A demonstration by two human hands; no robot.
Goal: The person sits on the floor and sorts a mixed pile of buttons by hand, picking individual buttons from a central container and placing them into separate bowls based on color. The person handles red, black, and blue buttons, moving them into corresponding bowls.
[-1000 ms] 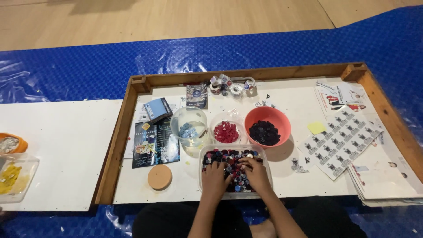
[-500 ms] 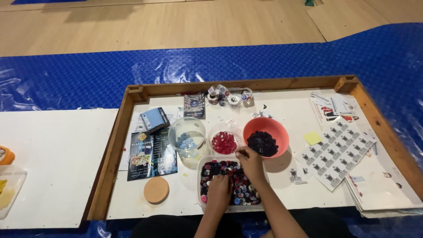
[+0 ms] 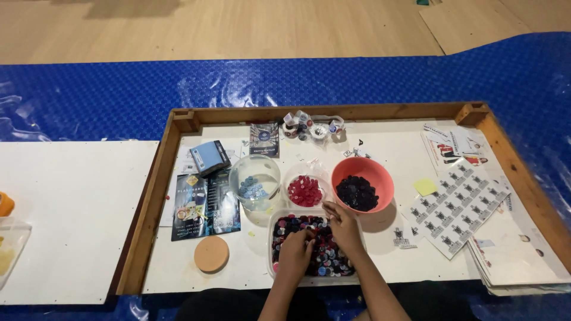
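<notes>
Mixed buttons [image 3: 315, 246] fill the clear tub [image 3: 272, 238]; your left hand [image 3: 295, 257] and right hand [image 3: 343, 229] dig in, fingers curled—whether either pinches one, I cannot tell. Pick singly, judging colour first.

A raw, matt brown wooden frame [image 3: 156, 196] borders the smooth white board; the crinkled blue plastic sheet [image 3: 119, 95] shines glossy; the clear rectangular plastic tub [image 3: 272, 238] and round cork lid [image 3: 211, 254] look matt.

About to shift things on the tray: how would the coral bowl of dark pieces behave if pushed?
The coral bowl looks like thin plastic, so probably light. It sits low and wide, so it should slide rather than tip. The dark pieces lie loose and could spill if jolted.
</notes>
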